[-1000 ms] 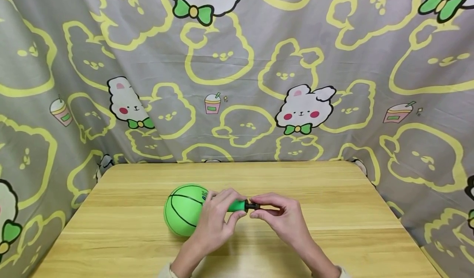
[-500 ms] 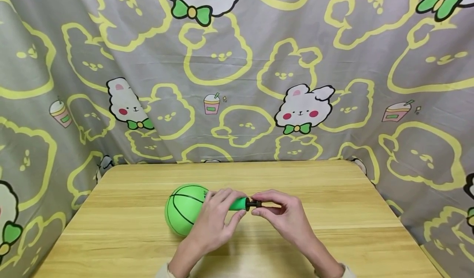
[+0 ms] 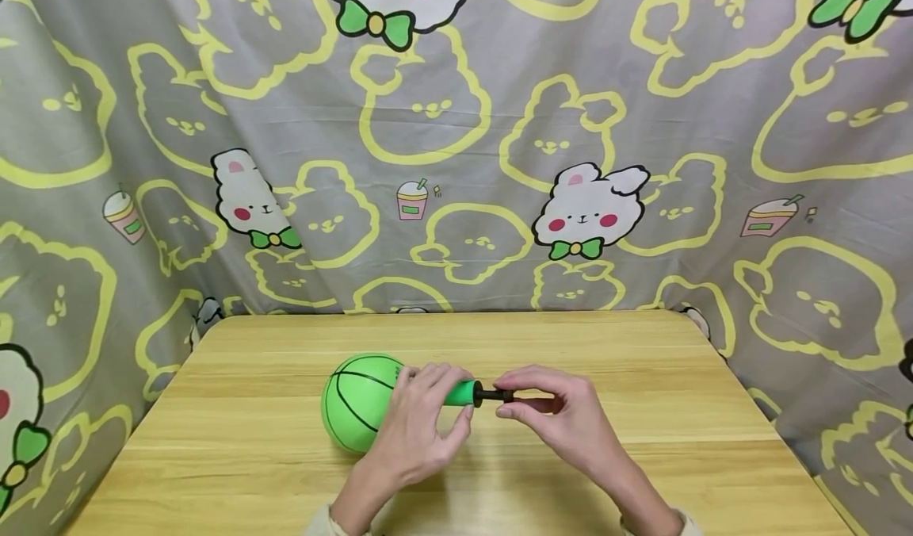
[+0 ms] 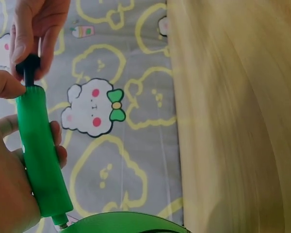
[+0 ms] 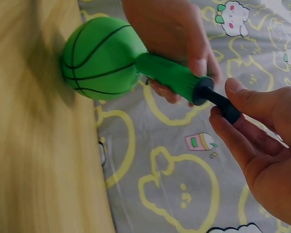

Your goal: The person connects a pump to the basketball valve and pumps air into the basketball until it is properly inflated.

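A green ball (image 3: 353, 405) with black basketball lines rests on the wooden table, left of my hands. My left hand (image 3: 414, 429) holds the green barrel of a small hand pump (image 4: 41, 150), its fingers wrapped around it. The pump's nozzle end meets the ball, as the right wrist view shows. At the pump's other end, my right hand (image 3: 559, 409) pinches the black plunger handle (image 5: 230, 114) between thumb and fingers. A short length of black rod shows between handle and barrel. In the head view the left hand hides much of the barrel and the ball's right side.
The light wooden table (image 3: 606, 472) spreads under both hands. A grey curtain (image 3: 478, 139) printed with yellow outlines and white rabbits hangs behind the table and along both sides.
My right hand has moved a little to the right, drawing the black handle out, so more of the rod shows. The left hand keeps its hold on the barrel.
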The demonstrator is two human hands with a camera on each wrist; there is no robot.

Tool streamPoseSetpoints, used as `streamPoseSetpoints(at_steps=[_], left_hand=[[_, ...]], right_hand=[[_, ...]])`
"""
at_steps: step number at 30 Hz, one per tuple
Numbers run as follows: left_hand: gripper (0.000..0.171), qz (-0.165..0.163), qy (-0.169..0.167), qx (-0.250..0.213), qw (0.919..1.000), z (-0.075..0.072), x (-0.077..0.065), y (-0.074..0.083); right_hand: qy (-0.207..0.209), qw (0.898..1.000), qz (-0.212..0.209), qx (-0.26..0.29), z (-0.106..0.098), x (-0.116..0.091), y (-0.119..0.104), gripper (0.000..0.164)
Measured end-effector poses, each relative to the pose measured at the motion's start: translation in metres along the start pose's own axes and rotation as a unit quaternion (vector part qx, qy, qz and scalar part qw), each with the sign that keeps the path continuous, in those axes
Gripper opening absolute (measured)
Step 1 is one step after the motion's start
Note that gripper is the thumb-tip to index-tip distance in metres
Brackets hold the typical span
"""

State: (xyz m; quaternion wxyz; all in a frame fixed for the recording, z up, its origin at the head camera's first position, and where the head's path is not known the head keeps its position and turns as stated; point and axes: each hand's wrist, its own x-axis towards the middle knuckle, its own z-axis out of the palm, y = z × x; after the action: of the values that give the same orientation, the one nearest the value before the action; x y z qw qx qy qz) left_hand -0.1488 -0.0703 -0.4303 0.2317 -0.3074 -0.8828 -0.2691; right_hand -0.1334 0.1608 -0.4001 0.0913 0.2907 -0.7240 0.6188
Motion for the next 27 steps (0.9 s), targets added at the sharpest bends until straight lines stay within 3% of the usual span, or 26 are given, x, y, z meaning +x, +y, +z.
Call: streamPoseSetpoints(at_steps=[17,27], left_hand=[[0.03,-0.004,0.059,-0.01,0.9982,-0.003,0.002,-0.011],[0.032,0.001,0.058,-0.02,0.9981,-0.003,0.003,-0.012]], right_hand=[[-0.025,0.999,0.013,-0.032,-0.053,-0.002,-0.023,0.033],[-0.029,0.999,0.015,-0.037,-0.065,-0.004,-0.029,0.033]])
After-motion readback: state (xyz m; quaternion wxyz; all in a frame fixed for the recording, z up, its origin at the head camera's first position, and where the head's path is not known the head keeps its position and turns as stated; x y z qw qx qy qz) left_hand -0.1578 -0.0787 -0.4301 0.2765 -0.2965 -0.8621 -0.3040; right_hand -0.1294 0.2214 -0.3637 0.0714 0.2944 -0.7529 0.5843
